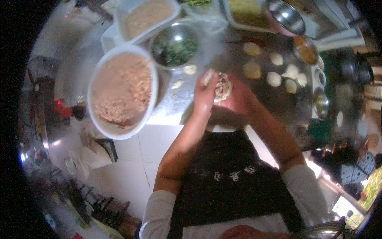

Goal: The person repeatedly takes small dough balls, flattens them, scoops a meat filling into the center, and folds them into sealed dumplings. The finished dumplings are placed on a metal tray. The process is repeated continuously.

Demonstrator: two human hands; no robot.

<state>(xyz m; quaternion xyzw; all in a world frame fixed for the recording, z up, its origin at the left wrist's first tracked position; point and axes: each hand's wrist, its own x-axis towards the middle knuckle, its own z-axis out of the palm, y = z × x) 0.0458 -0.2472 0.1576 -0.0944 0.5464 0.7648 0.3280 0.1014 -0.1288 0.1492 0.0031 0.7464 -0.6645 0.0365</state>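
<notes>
Over the counter's front edge, my left hand (205, 91) and my right hand (241, 95) hold a piece of dough with filling (222, 87) between them. Crumbly, speckled filling shows on its open face, with pale dough around the rim. My right palm supports it from the right, while my left fingers and thumb grip its left side. To the left stands a large white tub (93, 115) of minced filling (125, 86). Behind my left hand is a metal bowl (176, 29) of chopped greens (180, 50). Small dough scraps (190, 69) lie on the metal counter (168, 103).
Several round pale dough pieces (274, 79) lie on a dark flat surface (265, 98) at right. Beyond them are a bowl of orange-brown contents (306, 50) and a shiny metal bowl (288, 18). A white tray (118, 18) of pale filling stands at the back left.
</notes>
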